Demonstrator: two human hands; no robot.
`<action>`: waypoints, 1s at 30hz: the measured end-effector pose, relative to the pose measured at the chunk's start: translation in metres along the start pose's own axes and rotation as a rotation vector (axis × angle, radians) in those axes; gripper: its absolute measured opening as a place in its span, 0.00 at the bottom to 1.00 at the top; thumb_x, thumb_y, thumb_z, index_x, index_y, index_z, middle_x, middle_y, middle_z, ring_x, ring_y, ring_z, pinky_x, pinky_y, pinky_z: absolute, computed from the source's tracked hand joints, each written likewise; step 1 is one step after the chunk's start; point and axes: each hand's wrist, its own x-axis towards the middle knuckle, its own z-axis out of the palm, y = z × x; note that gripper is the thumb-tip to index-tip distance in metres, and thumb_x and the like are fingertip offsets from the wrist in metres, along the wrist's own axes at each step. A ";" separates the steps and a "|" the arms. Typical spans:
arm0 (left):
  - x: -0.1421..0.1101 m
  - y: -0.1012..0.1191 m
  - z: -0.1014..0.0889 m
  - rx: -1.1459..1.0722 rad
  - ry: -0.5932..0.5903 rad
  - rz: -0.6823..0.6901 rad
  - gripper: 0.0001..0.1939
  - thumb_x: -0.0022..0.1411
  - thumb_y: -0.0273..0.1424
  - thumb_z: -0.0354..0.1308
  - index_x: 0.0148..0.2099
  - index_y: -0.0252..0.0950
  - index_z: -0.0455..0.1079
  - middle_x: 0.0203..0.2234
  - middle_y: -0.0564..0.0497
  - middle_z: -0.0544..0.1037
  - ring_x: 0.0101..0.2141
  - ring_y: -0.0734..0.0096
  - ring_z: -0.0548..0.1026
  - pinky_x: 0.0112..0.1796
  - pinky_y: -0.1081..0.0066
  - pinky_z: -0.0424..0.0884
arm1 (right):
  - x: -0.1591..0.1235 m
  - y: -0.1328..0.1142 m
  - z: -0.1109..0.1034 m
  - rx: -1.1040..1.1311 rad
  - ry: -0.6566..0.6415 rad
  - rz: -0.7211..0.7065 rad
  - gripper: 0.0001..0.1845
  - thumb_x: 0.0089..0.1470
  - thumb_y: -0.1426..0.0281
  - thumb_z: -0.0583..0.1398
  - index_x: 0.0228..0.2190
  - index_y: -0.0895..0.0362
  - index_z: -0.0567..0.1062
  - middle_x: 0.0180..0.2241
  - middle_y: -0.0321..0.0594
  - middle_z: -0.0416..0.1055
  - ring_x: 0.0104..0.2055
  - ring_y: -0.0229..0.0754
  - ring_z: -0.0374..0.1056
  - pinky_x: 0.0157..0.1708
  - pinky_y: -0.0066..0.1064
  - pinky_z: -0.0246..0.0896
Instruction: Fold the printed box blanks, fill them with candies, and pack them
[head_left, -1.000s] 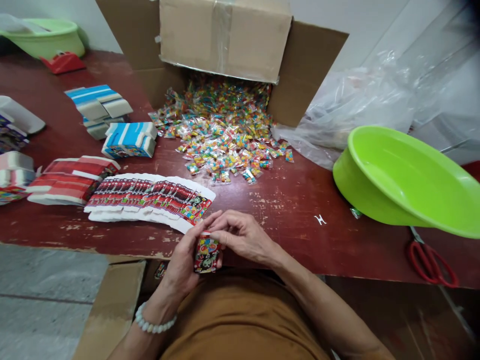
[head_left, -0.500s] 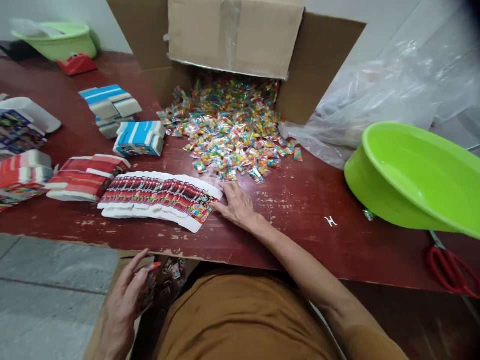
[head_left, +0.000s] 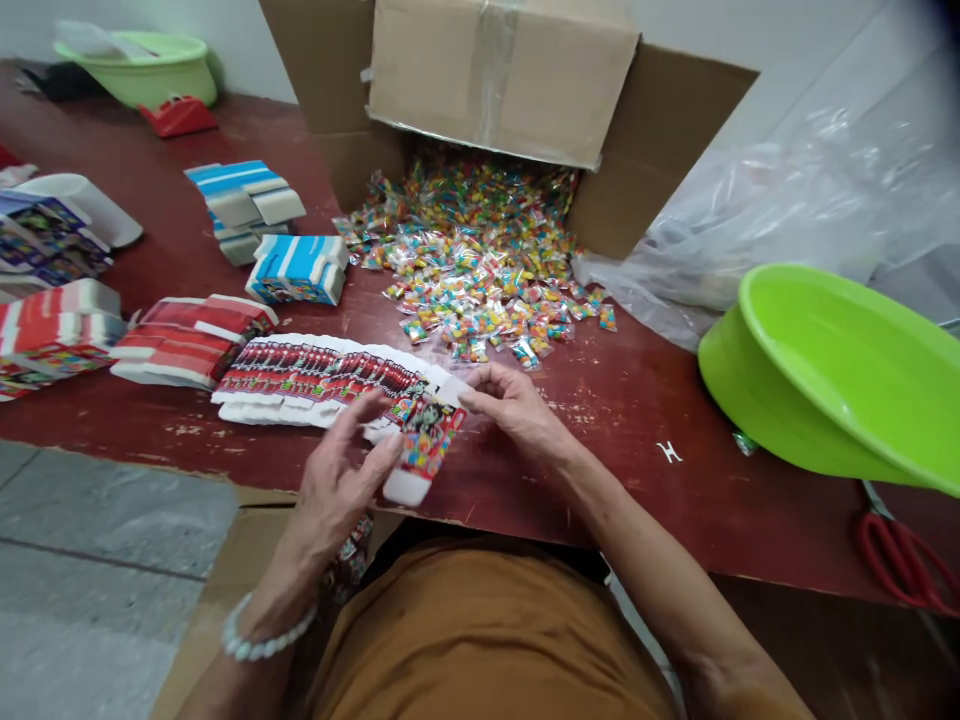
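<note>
Both my hands hold one flat, unfolded small carton (head_left: pixel 424 447), red with cartoon print and white flaps. My right hand (head_left: pixel 514 410) pinches its upper end. My left hand (head_left: pixel 341 482) grips its lower left side with thumb and fingers. The carton hangs just above the near table edge, beside a fanned row of the same flat cartons (head_left: pixel 315 382). Behind it a heap of small candy packets (head_left: pixel 480 270) spills from a cardboard box (head_left: pixel 510 80) lying on its side.
Stacks of red flat cartons (head_left: pixel 187 340) and blue ones (head_left: pixel 300 268) lie at left. A tilted green basin (head_left: pixel 840 370) and red scissors (head_left: pixel 904 555) sit at right, with clear plastic sheeting (head_left: pixel 787 200) behind. An open cardboard box (head_left: pixel 232 570) stands on the floor below my left arm.
My left hand came up from the floor box, where it left the filled carton. My right hand lifted one flat carton off the fanned row, and both hands now hold it.
</note>
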 end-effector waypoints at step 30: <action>-0.027 0.044 0.071 -0.519 -0.392 -0.435 0.18 0.48 0.38 0.73 0.36 0.33 0.73 0.17 0.52 0.78 0.15 0.66 0.76 0.21 0.71 0.72 | -0.062 -0.018 -0.023 0.319 -0.179 0.014 0.25 0.47 0.64 0.71 0.46 0.56 0.72 0.36 0.35 0.74 0.34 0.33 0.71 0.36 0.26 0.67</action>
